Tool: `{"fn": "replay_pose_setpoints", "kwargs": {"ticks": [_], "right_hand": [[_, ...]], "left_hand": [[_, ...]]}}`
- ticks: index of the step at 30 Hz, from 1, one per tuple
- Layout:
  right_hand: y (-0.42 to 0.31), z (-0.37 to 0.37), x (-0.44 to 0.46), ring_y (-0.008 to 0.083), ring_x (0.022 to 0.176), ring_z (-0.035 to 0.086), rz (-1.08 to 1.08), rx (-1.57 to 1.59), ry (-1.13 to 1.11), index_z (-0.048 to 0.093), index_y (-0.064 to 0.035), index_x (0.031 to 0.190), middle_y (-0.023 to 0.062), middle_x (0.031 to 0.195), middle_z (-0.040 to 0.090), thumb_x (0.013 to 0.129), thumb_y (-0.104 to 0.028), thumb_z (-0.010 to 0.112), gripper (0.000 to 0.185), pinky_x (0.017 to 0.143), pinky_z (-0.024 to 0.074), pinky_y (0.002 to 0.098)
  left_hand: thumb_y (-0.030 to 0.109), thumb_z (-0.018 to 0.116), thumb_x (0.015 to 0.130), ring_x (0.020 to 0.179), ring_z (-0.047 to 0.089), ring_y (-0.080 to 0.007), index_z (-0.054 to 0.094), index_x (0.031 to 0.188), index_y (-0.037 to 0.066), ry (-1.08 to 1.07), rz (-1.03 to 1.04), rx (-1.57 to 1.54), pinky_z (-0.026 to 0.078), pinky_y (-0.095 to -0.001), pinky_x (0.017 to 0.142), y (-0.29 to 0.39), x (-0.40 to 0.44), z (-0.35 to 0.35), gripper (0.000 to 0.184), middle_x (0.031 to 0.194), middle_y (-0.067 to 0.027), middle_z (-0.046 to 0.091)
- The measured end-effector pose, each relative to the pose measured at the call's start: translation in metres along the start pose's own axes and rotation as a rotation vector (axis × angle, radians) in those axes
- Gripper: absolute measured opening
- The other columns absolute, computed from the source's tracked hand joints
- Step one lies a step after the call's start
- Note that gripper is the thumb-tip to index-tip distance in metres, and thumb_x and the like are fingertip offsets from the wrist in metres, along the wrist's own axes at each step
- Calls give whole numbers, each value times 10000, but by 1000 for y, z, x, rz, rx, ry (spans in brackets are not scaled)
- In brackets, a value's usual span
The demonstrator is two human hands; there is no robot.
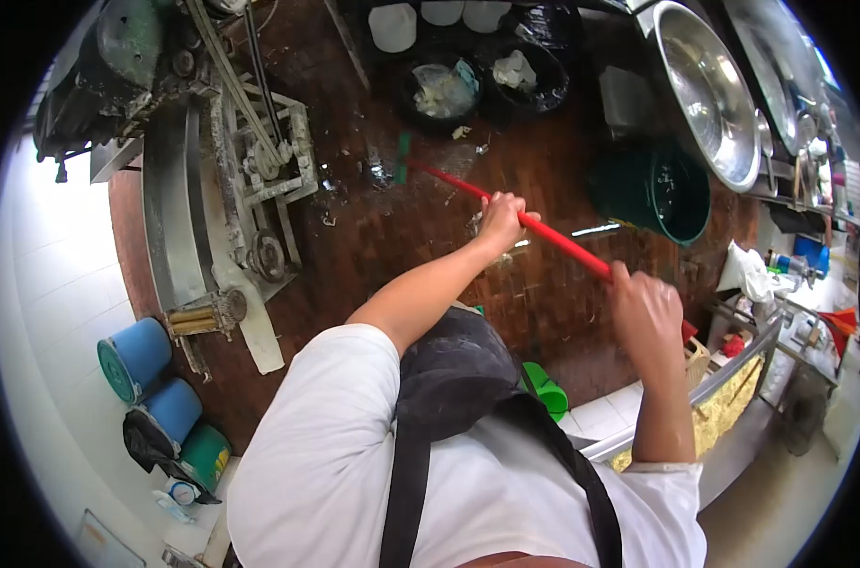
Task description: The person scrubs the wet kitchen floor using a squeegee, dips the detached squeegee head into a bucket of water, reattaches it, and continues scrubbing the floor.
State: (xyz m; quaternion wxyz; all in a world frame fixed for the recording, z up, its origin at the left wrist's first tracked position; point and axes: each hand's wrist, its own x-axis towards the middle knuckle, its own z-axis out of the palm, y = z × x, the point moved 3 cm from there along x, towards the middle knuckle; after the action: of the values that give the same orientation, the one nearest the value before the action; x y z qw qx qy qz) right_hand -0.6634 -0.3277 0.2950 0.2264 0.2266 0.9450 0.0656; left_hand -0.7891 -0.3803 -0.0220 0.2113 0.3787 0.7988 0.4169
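Head view, with twelve o'clock at the top edge and the hands placed from the middle of the picture: nearest, at six, are a white shirt [316,454] and a dark apron [454,364] with black straps. The right hand [646,312], at about three, is closed round the lower part of a red pole [572,248], its fingers wrapped over it. The left hand [503,225], near one, grips the same pole farther up, fingers curled shut. Aslant, the pole runs from about four towards eleven and meets a narrow green head [403,158] at twelve, over the wet, reddish-brown floor [354,246]; whether that head touches the floor I cannot tell. A bright green object [546,390] lies near five, beside the apron. Farther out, blue drums [141,352] stand at eight, a floury metal machine [259,180] at ten, and a dark green tub [638,194] at two, with a big steel bowl [705,95] beyond it. Farthest, between twelve and one, two black bins hold pale crumpled material [446,92], pale scraps [461,133] on the floor close by, and white containers [393,27] stand behind them
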Motion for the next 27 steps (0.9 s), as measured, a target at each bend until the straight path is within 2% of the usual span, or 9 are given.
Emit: {"fn": "replay_pose_setpoints", "kwargs": {"ticks": [5,7,9,11,17,19,21,23,27], "right_hand": [[18,75,-3,376,868,675,52,377,-121,561,-96,1220,182,905,666,919,-236,635,340,723,540,512],[11,101,8,399,959,664,89,542,-454,534,-76,1232,213,983,680,955,-270,613,347,812,524,514],[-15,99,27,428,972,654,392,801,-881,549,-70,1184,246,987,681,981,-299,588,308,830,509,519],[-34,142,46,456,960,649,155,793,-610,559,-63,1131,267,951,681,1000,-327,558,295,806,505,532],[-155,124,174,499,976,626,146,886,-449,570,-31,1110,306,974,669,997,-392,523,381,809,486,567],[-198,143,238,437,827,681,94,985,-335,576,-24,1079,263,850,682,1000,-410,503,401,715,507,523],[-240,106,307,297,618,654,127,1161,-497,566,0,1041,167,707,633,1015,-418,477,428,562,486,450],[-281,108,381,174,474,527,125,1363,-538,553,-1,977,65,620,532,1033,-407,448,422,445,416,379],[-353,87,513,154,428,472,53,1771,-749,549,-45,1012,28,644,497,1053,-415,463,382,382,403,334]], "left_hand": [[377,731,837,1008,553,-354,625,734,77,-5,25,109,335,-657,1014,-34,-7,-21,334,897,-129,598],[390,723,840,1068,545,-345,652,768,75,1,42,152,305,-662,1060,-58,-8,-30,331,952,-125,595],[395,723,832,1098,537,-339,665,794,68,-44,21,224,289,-656,1086,-82,-1,-44,335,979,-125,592],[402,727,819,1114,533,-338,670,808,61,-61,15,268,288,-647,1099,-112,10,-64,346,991,-127,590],[411,754,761,1248,494,-382,670,881,54,11,102,401,363,-593,1074,-226,91,-155,386,1090,-151,599],[380,758,771,1312,455,-387,679,950,56,-63,60,447,349,-585,1105,-252,128,-193,378,1164,-164,589],[365,759,776,1353,428,-391,682,1000,57,-84,26,488,339,-581,1122,-275,161,-231,388,1230,-173,578],[365,758,775,1370,413,-395,677,1030,57,-46,-4,532,335,-582,1125,-300,193,-271,407,1289,-178,564],[285,686,845,1411,375,-401,635,1201,68,67,-91,587,325,-579,1135,-346,241,-342,420,1468,-189,463]]}}
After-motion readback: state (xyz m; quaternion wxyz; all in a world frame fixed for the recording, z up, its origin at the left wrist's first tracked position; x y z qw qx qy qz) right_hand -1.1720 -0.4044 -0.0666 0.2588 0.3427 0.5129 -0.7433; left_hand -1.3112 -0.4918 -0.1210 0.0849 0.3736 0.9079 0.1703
